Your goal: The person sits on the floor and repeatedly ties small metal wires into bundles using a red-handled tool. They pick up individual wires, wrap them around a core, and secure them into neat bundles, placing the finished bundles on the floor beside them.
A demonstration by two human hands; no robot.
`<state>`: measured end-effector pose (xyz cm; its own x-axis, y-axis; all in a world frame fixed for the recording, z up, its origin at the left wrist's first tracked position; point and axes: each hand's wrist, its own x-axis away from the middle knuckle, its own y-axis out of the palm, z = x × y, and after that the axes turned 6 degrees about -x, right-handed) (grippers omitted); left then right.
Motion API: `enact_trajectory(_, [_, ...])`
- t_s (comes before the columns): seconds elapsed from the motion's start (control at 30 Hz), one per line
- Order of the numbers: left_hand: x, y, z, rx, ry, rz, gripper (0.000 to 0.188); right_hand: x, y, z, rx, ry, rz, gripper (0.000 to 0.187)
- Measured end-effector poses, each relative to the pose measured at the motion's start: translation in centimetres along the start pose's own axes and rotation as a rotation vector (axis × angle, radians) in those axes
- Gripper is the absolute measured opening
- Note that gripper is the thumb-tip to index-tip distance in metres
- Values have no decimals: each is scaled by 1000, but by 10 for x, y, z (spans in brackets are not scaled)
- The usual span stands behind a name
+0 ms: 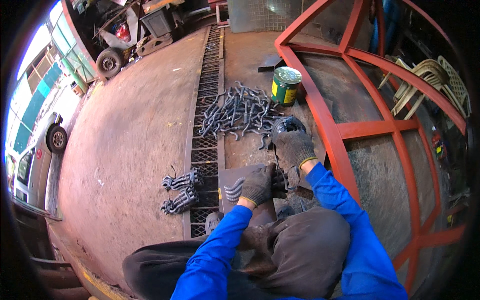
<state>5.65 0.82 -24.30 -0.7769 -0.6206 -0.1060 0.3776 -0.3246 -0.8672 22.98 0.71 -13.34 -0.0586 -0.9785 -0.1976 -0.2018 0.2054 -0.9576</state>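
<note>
Concrete floor (135, 150), rusty brown and stained, carries everything, with a long metal drain grate (206, 110) running down its middle. On the floor's right side lies a big red-painted steel frame (345, 130) of welded bars, reaching to the far edge. Just left of the frame sits a loose heap of dark grey bent metal hooks (240, 112), right beside the grate, and a green and yellow paint tin (285, 86) stands at the heap's far corner, close against the frame. Nearer the person, a flat brownish metal plate (235, 180) lies next to the grate. Two tied bundles of the same dark hooks (180, 192) rest across the grate's left edge.

Both hands wear grey knit gloves. The left hand (257, 186) has its fingers curled tight around a small bunch of dark hooks (234, 190) lying over the plate. The right hand (295, 146) is lifted a bit above and to the right, fingers closed, pinching a thin dark wire (276, 157) that runs down toward the bunch. Behind it sits a small coil of dark wire (287, 126), at the heap's near edge.
</note>
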Motion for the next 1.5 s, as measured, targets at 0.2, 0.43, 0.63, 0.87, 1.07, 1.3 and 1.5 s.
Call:
enact_trajectory(0.2, [-3,-2,2,-70,-36,-67,52,11,-11,-4,28,-111,-27,16])
enact_trajectory(0.43, [0,1,-3,18,-32,42,59,59,-37,-17,59,-166,-17,13])
enact_trajectory(0.63, [3,-14,6,33,-61,-6,65,79,-55,-38,-74,-89,-114,12])
enact_trajectory(0.87, [5,-16,7,62,-72,8,67,92,-45,-35,-38,-203,-61,12])
enact_trajectory(1.07, [3,-15,10,57,-77,6,74,111,-28,-5,-144,-154,-127,17])
enact_trajectory(1.3, [3,-16,5,45,-45,-60,91,133,-31,-19,-248,222,-181,20])
enact_trajectory(1.5, [-3,-13,4,9,38,-72,96,148,-38,-30,-363,169,-92,20])
